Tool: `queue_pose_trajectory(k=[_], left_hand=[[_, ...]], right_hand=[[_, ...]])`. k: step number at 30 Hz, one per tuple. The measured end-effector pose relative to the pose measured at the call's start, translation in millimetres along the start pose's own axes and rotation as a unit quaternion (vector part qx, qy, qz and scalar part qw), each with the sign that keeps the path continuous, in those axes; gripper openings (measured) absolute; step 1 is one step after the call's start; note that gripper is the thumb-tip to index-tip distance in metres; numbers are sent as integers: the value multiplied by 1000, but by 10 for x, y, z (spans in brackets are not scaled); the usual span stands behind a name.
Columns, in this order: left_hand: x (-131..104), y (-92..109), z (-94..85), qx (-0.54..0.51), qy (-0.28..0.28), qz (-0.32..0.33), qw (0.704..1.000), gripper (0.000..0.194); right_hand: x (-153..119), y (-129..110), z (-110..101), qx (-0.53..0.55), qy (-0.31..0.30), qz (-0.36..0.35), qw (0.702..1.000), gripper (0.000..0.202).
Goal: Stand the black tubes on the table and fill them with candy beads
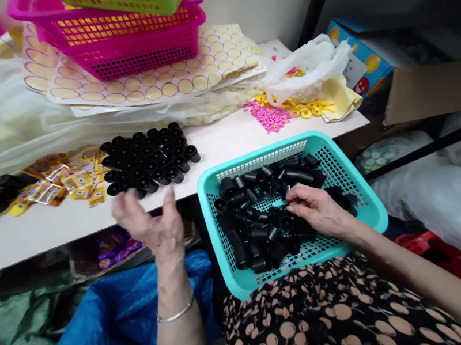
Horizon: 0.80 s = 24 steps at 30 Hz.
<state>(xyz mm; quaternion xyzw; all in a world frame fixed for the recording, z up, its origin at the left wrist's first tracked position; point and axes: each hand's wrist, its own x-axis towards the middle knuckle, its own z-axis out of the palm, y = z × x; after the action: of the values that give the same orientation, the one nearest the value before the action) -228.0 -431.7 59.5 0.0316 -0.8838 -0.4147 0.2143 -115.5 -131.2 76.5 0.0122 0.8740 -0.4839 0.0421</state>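
My left hand point(151, 223) is open, fingers and thumb spread, at the table's front edge. Just beyond it, hollow black plastic cylinders point(146, 153) stand upright in a tight block. A turquoise basket point(230, 280) rests on my lap against the table, holding many loose black cylinders point(261, 231) lying at all angles. Inside it, my right hand point(315, 208) is closed in a pinch, thumb and forefinger at a black cylinder point(280, 211) among the pile. Fingertips partly hide that piece.
Shiny yellow packets point(69, 177) lie left of the block on the white table point(215, 134). Pink beads point(269, 116) and yellow rings point(312, 108) are at the right. Behind stand stacked magenta baskets point(141, 49) on sticker sheets point(198, 81). Blue plastic sheeting point(118, 324) hangs below left.
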Motion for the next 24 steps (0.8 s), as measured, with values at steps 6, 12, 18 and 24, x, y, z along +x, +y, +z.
queue_pose_trajectory(k=[6, 12, 18, 24], left_hand=[[-365, 226, 130, -7, -87, 71, 994, 26], [-347, 359, 185, 58, -209, 123, 968, 36], [-224, 630, 331, 254, -334, 76, 904, 18], [-309, 715, 422, 275, -289, 167, 902, 24]], right_hand=[[100, -82, 49, -166, -57, -130, 976, 14], [79, -152, 117, -167, -95, -132, 972, 10], [-11, -8, -55, -139, -79, -119, 980, 5], [-49, 239, -244, -95, -36, -85, 991, 4]])
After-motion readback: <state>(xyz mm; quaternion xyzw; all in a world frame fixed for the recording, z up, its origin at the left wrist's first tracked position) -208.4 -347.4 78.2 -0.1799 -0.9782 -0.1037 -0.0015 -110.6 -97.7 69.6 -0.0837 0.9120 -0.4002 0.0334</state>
